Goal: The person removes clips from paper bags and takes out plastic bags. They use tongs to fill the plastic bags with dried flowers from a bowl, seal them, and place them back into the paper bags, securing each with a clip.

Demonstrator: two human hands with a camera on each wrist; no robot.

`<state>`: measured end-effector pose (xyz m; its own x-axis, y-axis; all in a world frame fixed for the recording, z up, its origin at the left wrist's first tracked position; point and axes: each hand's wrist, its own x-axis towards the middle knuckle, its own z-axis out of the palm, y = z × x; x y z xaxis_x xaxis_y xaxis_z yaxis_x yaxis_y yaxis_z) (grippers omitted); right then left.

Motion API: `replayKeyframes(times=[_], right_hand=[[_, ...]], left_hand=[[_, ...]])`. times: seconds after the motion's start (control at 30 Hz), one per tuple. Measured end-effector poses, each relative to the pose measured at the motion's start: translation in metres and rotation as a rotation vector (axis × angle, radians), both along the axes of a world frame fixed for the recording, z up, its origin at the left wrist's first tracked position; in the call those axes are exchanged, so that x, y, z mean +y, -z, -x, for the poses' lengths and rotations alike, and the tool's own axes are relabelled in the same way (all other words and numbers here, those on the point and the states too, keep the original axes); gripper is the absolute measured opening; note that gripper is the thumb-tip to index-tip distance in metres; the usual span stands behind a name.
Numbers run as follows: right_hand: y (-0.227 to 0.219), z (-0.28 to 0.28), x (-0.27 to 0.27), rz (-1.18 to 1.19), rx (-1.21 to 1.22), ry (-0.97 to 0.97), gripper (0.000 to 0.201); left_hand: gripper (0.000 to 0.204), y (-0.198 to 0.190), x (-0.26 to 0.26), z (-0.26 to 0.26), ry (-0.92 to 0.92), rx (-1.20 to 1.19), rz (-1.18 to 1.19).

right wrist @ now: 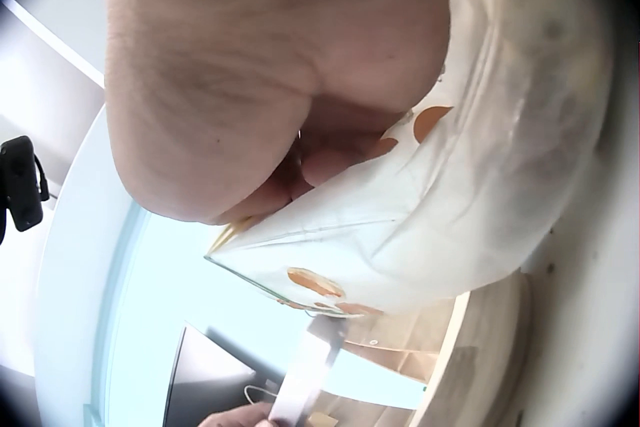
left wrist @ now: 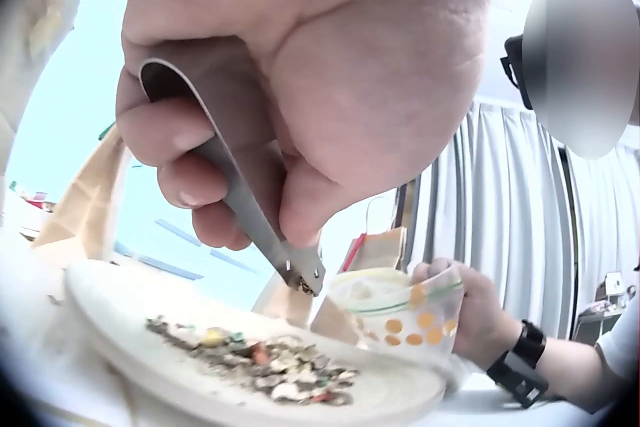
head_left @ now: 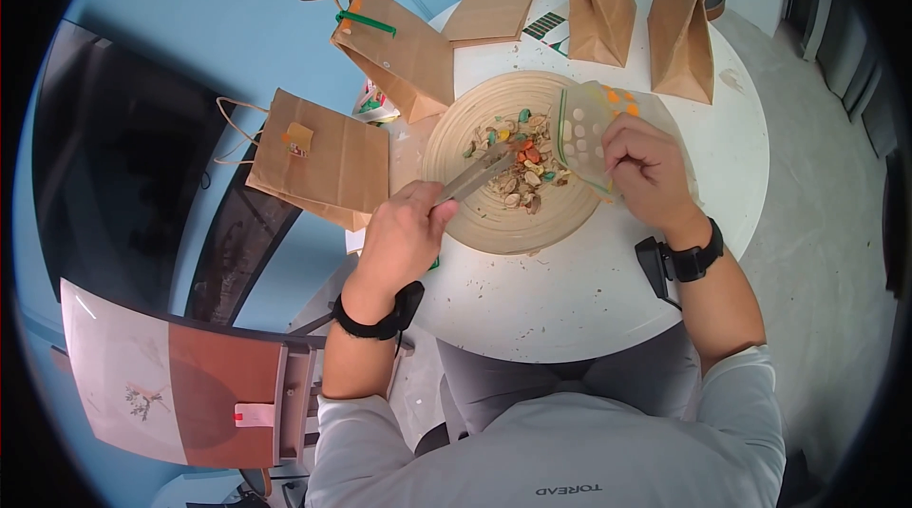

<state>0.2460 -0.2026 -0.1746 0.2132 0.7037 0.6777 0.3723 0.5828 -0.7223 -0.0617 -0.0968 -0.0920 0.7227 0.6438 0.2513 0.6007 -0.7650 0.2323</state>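
My left hand (head_left: 404, 232) grips metal tongs (head_left: 480, 173), whose tips are over a heap of dried pieces (head_left: 532, 171) on a round wooden plate (head_left: 456, 218). In the left wrist view the tongs' tips (left wrist: 305, 282) are close together with a small bit between them, above the plate (left wrist: 110, 332). My right hand (head_left: 651, 166) pinches the edge of a translucent zip bag (head_left: 584, 133) with orange dots, held at the plate's right side. The bag (right wrist: 430, 217) bulges beside the hand (right wrist: 270, 77) in the right wrist view, its mouth toward the tongs (right wrist: 308, 372).
Brown paper bags stand at the left (head_left: 328, 161), back left (head_left: 404, 52) and back right (head_left: 598, 9) (head_left: 682, 33); another lies flat (head_left: 494, 9) behind the plate. Crumbs are scattered on the white table (head_left: 551, 308) near its front edge.
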Motion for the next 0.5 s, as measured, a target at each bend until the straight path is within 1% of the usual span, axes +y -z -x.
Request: replayKeyframes(times=[0.07,0.13,0.17,0.27,0.37,0.47,0.5], right_hand=[[0.0,0.001,0.0,0.008,-0.013,-0.024,0.016],[0.001,0.001,0.0,-0.001,-0.011,-0.034,0.017],[0.002,0.0,0.001,-0.007,-0.01,-0.039,0.017],[0.0,-0.001,-0.001,-0.013,0.016,0.04,0.016],[0.001,-0.005,0.001,-0.078,0.069,0.15,0.016],[0.002,-0.006,0.0,-0.075,0.092,0.177,0.015],[0.002,-0.006,0.001,-0.076,0.084,0.168,0.015]], left_hand=[[0.028,-0.004,-0.007,-0.022,0.055,-0.052,0.018],[0.031,-0.001,-0.012,-0.043,0.12,-0.074,0.013],[0.034,0.004,-0.01,-0.047,0.133,-0.041,-0.011],[0.031,-0.001,0.001,-0.044,0.072,-0.118,0.058],[0.033,0.006,0.034,-0.012,-0.129,-0.029,-0.002],[0.037,0.016,0.061,0.008,-0.34,0.168,0.127],[0.037,0.024,0.065,0.01,-0.321,0.195,0.086]])
